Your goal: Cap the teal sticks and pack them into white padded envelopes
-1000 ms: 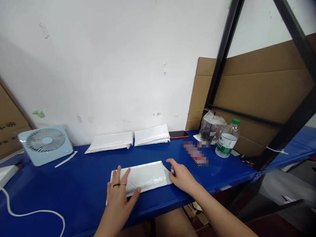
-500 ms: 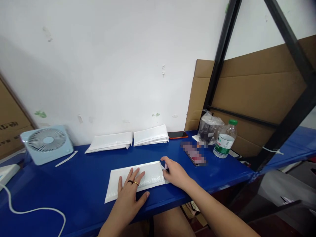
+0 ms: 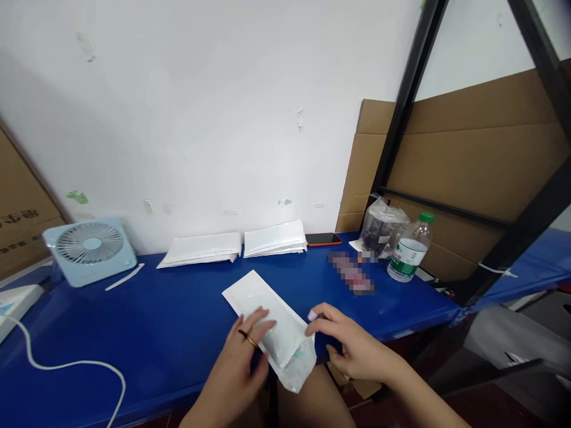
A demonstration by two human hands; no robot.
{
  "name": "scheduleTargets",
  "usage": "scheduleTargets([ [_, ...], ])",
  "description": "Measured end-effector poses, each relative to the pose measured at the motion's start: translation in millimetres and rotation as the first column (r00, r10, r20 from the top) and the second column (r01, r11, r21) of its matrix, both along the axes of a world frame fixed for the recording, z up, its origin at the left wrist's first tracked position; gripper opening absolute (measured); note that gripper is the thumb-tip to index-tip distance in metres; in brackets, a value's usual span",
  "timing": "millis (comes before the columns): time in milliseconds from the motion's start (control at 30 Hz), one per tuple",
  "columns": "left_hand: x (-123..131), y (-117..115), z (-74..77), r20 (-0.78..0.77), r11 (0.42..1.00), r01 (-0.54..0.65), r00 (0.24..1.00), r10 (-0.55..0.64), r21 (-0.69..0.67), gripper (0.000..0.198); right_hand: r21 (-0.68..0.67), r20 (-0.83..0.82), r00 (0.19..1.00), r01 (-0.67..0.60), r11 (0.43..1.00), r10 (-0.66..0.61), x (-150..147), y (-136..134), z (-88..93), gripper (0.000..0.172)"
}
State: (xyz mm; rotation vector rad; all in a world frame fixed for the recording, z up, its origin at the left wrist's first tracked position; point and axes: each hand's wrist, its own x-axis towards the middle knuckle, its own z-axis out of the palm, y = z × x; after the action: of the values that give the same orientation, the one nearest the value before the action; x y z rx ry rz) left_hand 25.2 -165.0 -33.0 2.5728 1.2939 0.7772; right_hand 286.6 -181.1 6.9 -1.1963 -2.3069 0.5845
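Note:
A white padded envelope [image 3: 256, 300] lies slantwise on the blue table [image 3: 169, 321], its near end hanging over the front edge. My left hand [image 3: 243, 356], with rings on two fingers, presses down on the envelope's middle, fingers close together. My right hand [image 3: 345, 342] is at the envelope's near right corner, thumb and forefinger pinching toward the flap there. Whether the pinch holds the flap is not clear.
Two stacks of white envelopes [image 3: 203, 248] [image 3: 274, 238] lie by the wall. An orange-edged phone [image 3: 323, 239], a bagged dark item [image 3: 383, 229] and a water bottle [image 3: 410, 248] stand right. A small fan [image 3: 91, 249] and white cable [image 3: 66, 365] sit left. Cardboard [image 3: 468, 160] and black frame [image 3: 401, 113] rise at right.
The envelope has turned from lying along the table edge to slanting, its near end now over the edge. Both hands moved nearer to me with it.

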Motion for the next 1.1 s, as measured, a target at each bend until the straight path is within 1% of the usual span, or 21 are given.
scheduleTargets([
  [67, 12.8, -14.6, -0.1, -0.034, 0.985, 0.169, 0.985, -0.17, -0.028, 0.049, 0.081, 0.095, 0.99, -0.115, 0.99, 0.107, -0.7, 5.4, 0.2, 0.049],
  [100, 18.4, -19.7, -2.5, -0.047, 0.976, 0.215, 0.975, -0.217, -0.028, 0.047, 0.096, 0.127, 0.983, -0.146, 0.985, 0.133, -1.3, 8.0, -0.7, 0.046],
  [167, 26.2, -25.5, -10.3, -0.048, 0.975, 0.22, 0.975, -0.219, 0.019, 0.029, 0.082, 0.138, 0.979, -0.165, 0.983, 0.153, -2.1, 11.9, -2.8, 0.033],
  [200, 28.2, -26.9, -14.6, -0.036, 0.979, 0.198, 0.98, -0.196, 0.048, 0.02, 0.069, 0.119, 0.981, -0.162, 0.984, 0.153, -2.3, 13.3, -3.5, 0.025],
  [267, 29.0, -28.7, -20.7, 0.021, 0.991, 0.12, 0.992, -0.121, 0.068, 0.015, 0.034, 0.048, 0.987, -0.157, 0.987, 0.156, -3.0, 16.1, -4.5, 0.011],
  [300, 28.5, -29.6, -21.8, 0.057, 0.996, 0.071, 0.996, -0.074, 0.048, 0.015, 0.015, 0.006, 0.989, -0.151, 0.988, 0.151, -4.1, 17.8, -5.2, 0.009],
  [367, 27.4, -31.4, -19.9, 0.132, 0.999, -0.033, 0.991, 0.036, -0.028, 0.016, -0.021, -0.065, 0.991, -0.118, 0.993, 0.116, -8.7, 22.6, -8.3, 0.013],
  [433, 27.8, -32.3, -15.2, 0.185, 0.989, -0.103, 0.975, 0.121, -0.104, 0.018, -0.041, -0.095, 0.995, -0.048, 0.998, 0.044, -16.3, 28.5, -14.2, 0.016],
  [533, 31.7, -29.5, -9.7, 0.224, 0.976, -0.139, 0.959, 0.175, -0.166, 0.018, -0.015, -0.072, 0.996, 0.042, 0.999, -0.043, -28.1, 35.1, -25.7, 0.013],
  [600, 34.8, -25.4, -8.4, 0.228, 0.968, -0.155, 0.953, 0.198, -0.197, 0.018, 0.067, -0.051, 0.994, 0.099, 0.993, -0.095, -32.6, 34.5, -32.7, 0.008],
  [633, 36.1, -23.0, -8.3, 0.227, 0.963, -0.161, 0.951, 0.21, -0.214, 0.019, 0.146, -0.048, 0.991, 0.128, 0.981, -0.122, -33.5, 32.2, -35.5, 0.007],
  [667, 37.0, -20.5, -8.2, 0.23, 0.959, -0.166, 0.948, 0.219, -0.229, 0.019, 0.25, -0.045, 0.99, 0.144, 0.958, -0.137, -33.9, 28.6, -38.0, 0.006],
  [700, 37.6, -18.0, -8.3, 0.236, 0.955, -0.168, 0.945, 0.227, -0.244, 0.019, 0.365, -0.034, 0.991, 0.136, 0.921, -0.133, -34.1, 24.0, -40.3, 0.007],
  [767, 37.4, -13.1, -8.2, 0.266, 0.951, -0.159, 0.936, 0.231, -0.266, 0.019, 0.561, 0.032, 0.997, 0.037, 0.827, -0.066, -35.0, 13.5, -44.5, 0.014],
  [800, 36.6, -10.7, -8.0, 0.291, 0.95, -0.147, 0.929, 0.229, -0.277, 0.018, 0.619, 0.08, 0.997, -0.031, 0.785, -0.023, -36.3, 8.6, -46.5, 0.019],
  [867, 34.2, -6.0, -6.8, 0.352, 0.946, -0.108, 0.91, 0.218, -0.307, 0.018, 0.665, 0.15, 0.988, -0.117, 0.738, 0.021, -40.7, 1.9, -50.2, 0.029],
  [933, 30.6, -1.3, -4.4, 0.418, 0.935, -0.057, 0.884, 0.209, -0.349, 0.02, 0.68, 0.167, 0.986, -0.123, 0.723, 0.011, -46.2, 0.4, -52.1, 0.034],
  [1000, 26.3, 3.4, -0.2, 0.474, 0.923, -0.005, 0.857, 0.202, -0.385, 0.022, 0.689, 0.175, 0.985, -0.123, 0.714, 0.001, -50.9, 2.8, -50.8, 0.036],
  [1100, 19.6, 10.0, 9.3, 0.516, 0.899, 0.049, 0.832, 0.204, -0.435, 0.025, 0.711, 0.191, 0.981, -0.154, 0.686, 0.023, -55.4, 9.4, -41.8, 0.038],
])
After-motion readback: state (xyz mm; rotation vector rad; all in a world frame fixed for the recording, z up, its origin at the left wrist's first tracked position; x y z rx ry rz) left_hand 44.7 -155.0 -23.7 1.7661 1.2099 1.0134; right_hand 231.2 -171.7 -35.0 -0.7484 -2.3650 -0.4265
